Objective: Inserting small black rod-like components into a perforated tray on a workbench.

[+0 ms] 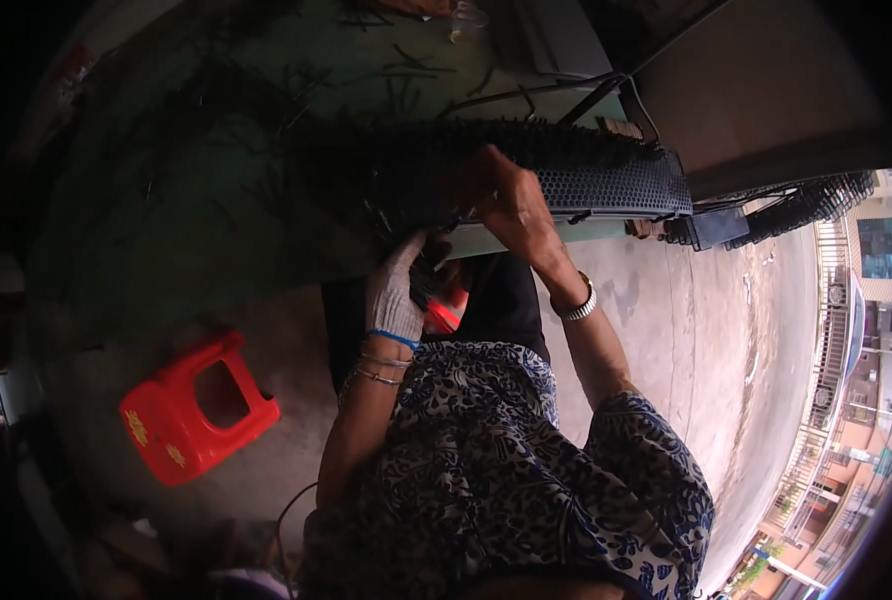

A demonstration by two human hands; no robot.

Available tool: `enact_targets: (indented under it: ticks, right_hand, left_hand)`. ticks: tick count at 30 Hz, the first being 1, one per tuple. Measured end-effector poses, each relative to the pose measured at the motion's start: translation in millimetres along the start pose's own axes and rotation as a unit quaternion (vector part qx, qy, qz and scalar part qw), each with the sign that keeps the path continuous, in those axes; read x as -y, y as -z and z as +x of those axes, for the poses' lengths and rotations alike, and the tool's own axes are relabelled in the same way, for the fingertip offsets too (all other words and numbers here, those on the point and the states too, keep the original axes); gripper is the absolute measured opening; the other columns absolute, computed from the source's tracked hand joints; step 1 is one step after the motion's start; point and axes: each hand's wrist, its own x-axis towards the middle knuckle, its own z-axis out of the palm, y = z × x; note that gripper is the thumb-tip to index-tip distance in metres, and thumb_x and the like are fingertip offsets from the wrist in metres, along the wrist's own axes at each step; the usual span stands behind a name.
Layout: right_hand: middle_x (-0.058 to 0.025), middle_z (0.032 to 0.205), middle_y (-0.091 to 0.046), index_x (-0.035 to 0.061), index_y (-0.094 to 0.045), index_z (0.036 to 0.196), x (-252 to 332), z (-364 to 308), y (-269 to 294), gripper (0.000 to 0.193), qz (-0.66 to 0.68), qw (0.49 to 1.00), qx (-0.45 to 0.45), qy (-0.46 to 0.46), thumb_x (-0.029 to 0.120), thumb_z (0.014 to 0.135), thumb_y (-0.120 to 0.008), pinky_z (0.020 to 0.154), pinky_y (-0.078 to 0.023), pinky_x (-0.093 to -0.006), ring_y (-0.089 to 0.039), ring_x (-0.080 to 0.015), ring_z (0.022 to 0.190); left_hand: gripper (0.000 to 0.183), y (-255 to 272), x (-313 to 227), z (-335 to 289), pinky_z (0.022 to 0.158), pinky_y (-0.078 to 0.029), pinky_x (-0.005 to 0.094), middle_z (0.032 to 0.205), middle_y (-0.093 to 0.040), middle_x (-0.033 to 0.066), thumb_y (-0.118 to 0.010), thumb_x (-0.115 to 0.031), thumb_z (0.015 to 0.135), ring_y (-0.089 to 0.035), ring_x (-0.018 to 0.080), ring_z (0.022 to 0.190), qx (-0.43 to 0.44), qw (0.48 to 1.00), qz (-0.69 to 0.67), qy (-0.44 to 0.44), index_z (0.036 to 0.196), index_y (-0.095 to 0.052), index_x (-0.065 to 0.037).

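A long black perforated strip with a bristly row of dark pieces along its far edge lies across the near side of the green tabletop. Over its middle is my bare right hand, its fingers curled in toward the strip; their tips are lost in shadow, so what they pinch is hidden. My left hand, in a white knitted glove, is closed at the table's front edge, just below the strip. Dark thin pieces show at its palm, too dim to name.
Loose dark strips lie scattered on the far tabletop, with black cables nearby. A large dark panel rises at the upper right. A red plastic stool is on the floor at left. Something red shows between my legs.
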Motion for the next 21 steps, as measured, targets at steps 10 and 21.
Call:
enact_targets:
  ticks: [10, 21]
  right_hand:
    - [-0.0134, 0.077, -0.059, 0.0032, -0.054, 0.095, -13, 35, -11, 0.009, -0.168, 0.946, -0.238, 0.141, 0.004, 0.088, -0.06, 0.057, -0.047, -0.0348, -0.062, -0.0272, 0.066]
    - [-0.0158, 0.096, -0.059, 0.0132, -0.065, 0.1, -27, 54, -23, 0.016, -0.345, 0.916, -0.133, 0.156, 0.018, 0.085, -0.065, 0.067, -0.053, -0.0411, -0.063, -0.0344, 0.081]
  left_hand:
    - [0.012, 0, 7, 3, 0.062, -0.054, 0.0345, 0.078, -0.065, 0.0048, -0.067, -0.017, 0.088, -0.06, 0.016, 0.068, 0.028, 0.999, -0.028, 0.025, 0.092, -0.066, -0.006]
    - [0.013, -5, 5, -1, 0.055, -0.052, 0.0312, 0.081, -0.066, 0.0054, -0.071, -0.014, 0.085, -0.059, 0.0152, 0.062, 0.025, 0.998, -0.037, 0.036, 0.094, -0.066, -0.006]
